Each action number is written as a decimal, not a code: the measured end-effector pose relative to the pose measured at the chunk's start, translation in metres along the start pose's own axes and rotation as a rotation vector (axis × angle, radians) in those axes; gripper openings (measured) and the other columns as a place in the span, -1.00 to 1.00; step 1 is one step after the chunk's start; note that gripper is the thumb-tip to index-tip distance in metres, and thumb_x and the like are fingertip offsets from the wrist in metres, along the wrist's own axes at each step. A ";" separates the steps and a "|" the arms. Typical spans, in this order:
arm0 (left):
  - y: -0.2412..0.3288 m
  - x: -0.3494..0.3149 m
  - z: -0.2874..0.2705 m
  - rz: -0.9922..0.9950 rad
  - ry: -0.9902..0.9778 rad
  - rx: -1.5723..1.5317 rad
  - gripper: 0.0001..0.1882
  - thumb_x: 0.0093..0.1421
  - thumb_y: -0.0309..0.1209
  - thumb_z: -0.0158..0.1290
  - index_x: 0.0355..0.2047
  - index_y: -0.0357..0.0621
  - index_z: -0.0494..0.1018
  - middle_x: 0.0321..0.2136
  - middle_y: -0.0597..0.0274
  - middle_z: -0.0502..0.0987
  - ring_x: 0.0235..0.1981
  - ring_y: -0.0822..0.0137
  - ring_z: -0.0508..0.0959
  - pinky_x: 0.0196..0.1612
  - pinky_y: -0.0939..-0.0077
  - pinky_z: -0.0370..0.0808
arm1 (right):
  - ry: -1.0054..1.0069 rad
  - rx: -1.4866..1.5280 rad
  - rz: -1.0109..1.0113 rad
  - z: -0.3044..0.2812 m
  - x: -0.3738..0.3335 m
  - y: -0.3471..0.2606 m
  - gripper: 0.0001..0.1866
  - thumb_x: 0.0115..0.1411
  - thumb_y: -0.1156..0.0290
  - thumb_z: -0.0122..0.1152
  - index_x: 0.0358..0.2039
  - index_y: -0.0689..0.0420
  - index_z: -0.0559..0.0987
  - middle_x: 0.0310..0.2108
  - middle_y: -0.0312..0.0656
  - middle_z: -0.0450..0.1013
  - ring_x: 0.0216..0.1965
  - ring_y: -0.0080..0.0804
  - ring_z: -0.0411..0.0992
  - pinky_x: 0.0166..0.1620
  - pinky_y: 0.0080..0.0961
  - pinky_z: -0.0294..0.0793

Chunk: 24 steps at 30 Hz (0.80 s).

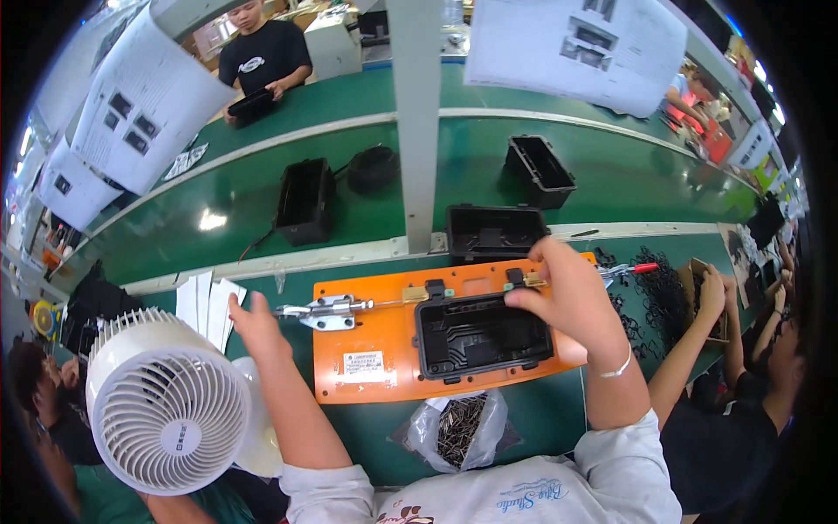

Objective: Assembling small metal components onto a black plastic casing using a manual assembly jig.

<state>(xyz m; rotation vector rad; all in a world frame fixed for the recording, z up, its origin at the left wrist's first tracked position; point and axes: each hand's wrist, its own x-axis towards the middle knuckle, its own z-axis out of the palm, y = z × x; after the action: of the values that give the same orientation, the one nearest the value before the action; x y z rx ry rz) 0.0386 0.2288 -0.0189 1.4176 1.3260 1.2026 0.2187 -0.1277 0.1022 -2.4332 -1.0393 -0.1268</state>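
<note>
By a white, round plastic fan point(170, 410), the left hand point(262, 336) spreads empty fingers; whether the right hand point(572, 293) grips the black, rectangular plastic box point(484, 341) is unclear. Already seated in the flat orange fixture point(371, 336), it isn't covered.

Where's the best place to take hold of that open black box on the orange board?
Probably by the rims of its short left and right walls, coming from above. The black box lies open side up on the orange board, so those rims look reachable, while brass-coloured blocks crowd its far edge.
</note>
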 end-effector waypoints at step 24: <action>0.116 -0.183 0.034 0.896 -0.823 0.009 -0.59 0.00 -0.37 0.22 -0.14 -0.23 0.42 -0.06 -0.01 0.42 -0.01 0.04 0.42 0.07 0.23 0.29 | 0.572 0.708 0.743 -0.093 0.034 0.213 -0.82 0.06 0.37 0.10 -0.48 0.22 0.37 -0.65 -0.21 0.32 -0.76 -0.48 0.29 -0.71 -0.57 0.26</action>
<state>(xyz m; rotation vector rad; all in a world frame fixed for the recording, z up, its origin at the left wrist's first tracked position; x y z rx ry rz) 0.0979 0.0371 0.0687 2.2690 0.0969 0.9043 0.4015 -0.2747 0.1083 -1.7961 0.1057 -0.1530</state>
